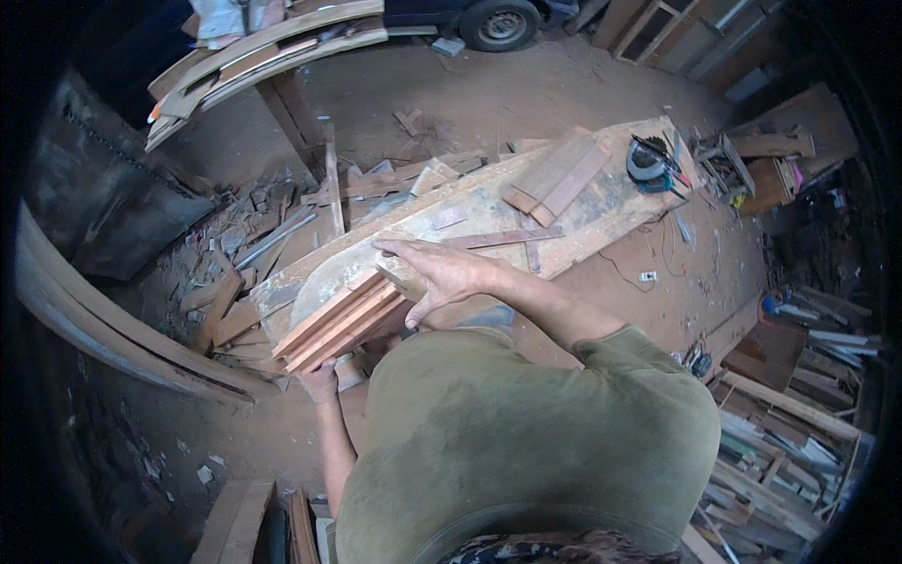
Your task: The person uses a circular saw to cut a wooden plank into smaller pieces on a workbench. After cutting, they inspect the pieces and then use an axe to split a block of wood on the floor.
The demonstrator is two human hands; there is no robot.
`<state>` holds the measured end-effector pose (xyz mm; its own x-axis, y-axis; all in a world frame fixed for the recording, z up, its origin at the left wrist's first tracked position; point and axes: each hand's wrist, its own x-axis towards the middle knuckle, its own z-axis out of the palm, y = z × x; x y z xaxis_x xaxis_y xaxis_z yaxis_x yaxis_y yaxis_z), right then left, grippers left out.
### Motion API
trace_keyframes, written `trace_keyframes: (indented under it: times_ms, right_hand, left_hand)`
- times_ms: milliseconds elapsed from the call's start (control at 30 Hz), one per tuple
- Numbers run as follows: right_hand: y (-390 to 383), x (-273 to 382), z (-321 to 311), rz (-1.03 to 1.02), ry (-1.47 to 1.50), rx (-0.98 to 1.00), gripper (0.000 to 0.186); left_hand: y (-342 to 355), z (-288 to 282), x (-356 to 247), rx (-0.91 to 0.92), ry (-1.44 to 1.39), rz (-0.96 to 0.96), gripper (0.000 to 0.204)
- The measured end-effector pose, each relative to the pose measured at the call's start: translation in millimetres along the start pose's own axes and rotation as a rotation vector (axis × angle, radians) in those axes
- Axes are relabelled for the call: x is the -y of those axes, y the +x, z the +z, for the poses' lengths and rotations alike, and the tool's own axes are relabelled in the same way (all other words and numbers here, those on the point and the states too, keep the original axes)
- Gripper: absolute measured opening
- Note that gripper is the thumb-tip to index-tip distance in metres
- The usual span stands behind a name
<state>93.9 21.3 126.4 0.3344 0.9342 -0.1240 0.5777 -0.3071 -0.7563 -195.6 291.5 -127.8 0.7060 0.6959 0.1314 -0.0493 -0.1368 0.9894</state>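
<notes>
I hold a stack of reddish wooden boards [334, 321] slantwise over the near end of a long, worn workbench [592, 226]. My right hand [432, 277] is closed on the stack's upper right end, its fingers reaching over the top and its thumb down at the side. My left hand [318, 376] grips the lower left end from beneath, its fingers partly hidden. Beyond my right hand, a loose narrow strip [503, 237] and some flat planks [556, 174] lie on the bench. A power saw [648, 160] rests at the bench's far end.
Curved timber pieces [113, 320] stand at the left, and more [263, 38] lie raised at the back, near a parked car [498, 26]. Wood offcuts [225, 301] litter the floor left of the bench. Piles of lumber [789, 442] fill the right. A cord with a socket [647, 276] lies on the floor.
</notes>
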Motion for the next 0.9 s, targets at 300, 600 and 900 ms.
trace_keyframes:
  times_ms: [300,600,900]
  right_hand:
    - [13,-57,84,-0.069,0.160,-0.203,0.116]
    - [28,-53,82,0.052,0.164,-0.205,0.106]
    - [-60,-39,139,0.535,0.817,-0.647,0.078]
  left_hand:
    - [12,-31,-13,0.144,0.315,0.007,0.059]
    - [47,4,-60,0.212,0.246,0.030,0.051]
    - [154,151,-177,0.666,0.271,-0.211,0.083]
